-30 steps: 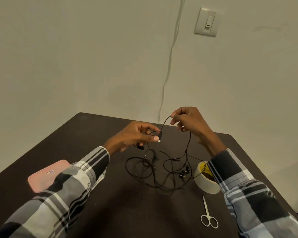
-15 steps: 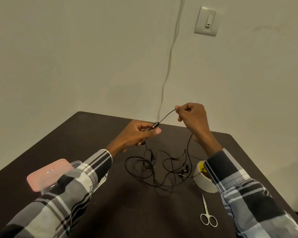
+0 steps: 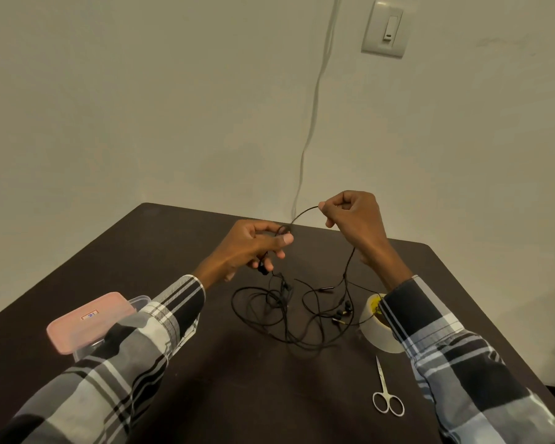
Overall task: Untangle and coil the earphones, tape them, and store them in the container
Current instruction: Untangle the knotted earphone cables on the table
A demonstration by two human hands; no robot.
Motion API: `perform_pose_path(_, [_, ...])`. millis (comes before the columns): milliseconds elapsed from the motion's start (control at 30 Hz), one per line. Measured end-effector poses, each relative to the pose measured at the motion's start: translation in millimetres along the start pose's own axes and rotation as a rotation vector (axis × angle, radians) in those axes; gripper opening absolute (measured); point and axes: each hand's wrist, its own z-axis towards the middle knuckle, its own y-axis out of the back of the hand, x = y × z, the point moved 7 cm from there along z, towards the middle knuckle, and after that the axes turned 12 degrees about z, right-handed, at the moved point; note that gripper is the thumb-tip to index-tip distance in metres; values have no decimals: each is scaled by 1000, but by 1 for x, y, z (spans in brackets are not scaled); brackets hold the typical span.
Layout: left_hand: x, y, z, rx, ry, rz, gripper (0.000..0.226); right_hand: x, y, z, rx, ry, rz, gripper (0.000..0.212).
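Observation:
Black earphones lie in a loose tangle on the dark table, with part of the cord lifted between my hands. My left hand pinches a small loop of the cord between thumb and fingers, and an earbud hangs just under it. My right hand, higher and to the right, grips the same cord, which arcs between the two hands and drops from the right hand to the tangle. A clear container with a pink lid sits at the left, partly behind my left sleeve. A roll of tape stands at the right.
Small scissors lie near the front right of the table. A white cable runs down the wall behind the table, and a light switch is mounted at the upper right. The table's far edge meets the wall.
My right hand has lifted and pulled the cord up and to the right. My left hand has shifted its pinch along the cord near the plug end. The view has tilted slightly.

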Motion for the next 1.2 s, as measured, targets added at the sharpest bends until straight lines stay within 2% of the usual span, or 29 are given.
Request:
perform_pose_path(100, [3, 2, 0, -40, 10, 21, 27, -4, 1, 1, -4, -22, 22, 15])
perform_pose_path(300, [16, 15, 5, -271, 127, 96, 20, -1, -2, -1, 39, -30, 66, 15])
perform_pose_path(433, [25, 22, 5, -353, 154, 339, 17, 2, 0, -2, 50, -26, 109, 16])
perform_pose_path(567, [48, 26, 4, -288, 232, 691, 15, 4, 6, -1, 32, -16, 124, 18])
perform_pose_path(667, [67, 27, 0, -139, 343, 924, 33, 9, 9, -1, 70, 25, 113, 18])
perform_pose_path(767, [59, 31, -1, -107, 304, 1109, 38, 13, 8, -2, 138, 68, 100, 16])
perform_pose_path(833, [39, 27, 0, -154, 182, 963, 39, 14, 6, -3, 183, 81, 94, 15])
perform_pose_path(967, [-27, -1, 3, -99, -103, 382, 41, 19, -2, -5, 253, 98, 99, 16])
perform_pose_path(1033, [-52, -11, 5, -79, -162, 272, 35, 24, -5, -6, 283, 113, 111, 17])
perform_pose_path(1200, [-68, -2, 3, -191, -204, 55, 16, 30, 11, -7, 259, 110, 91, 26])
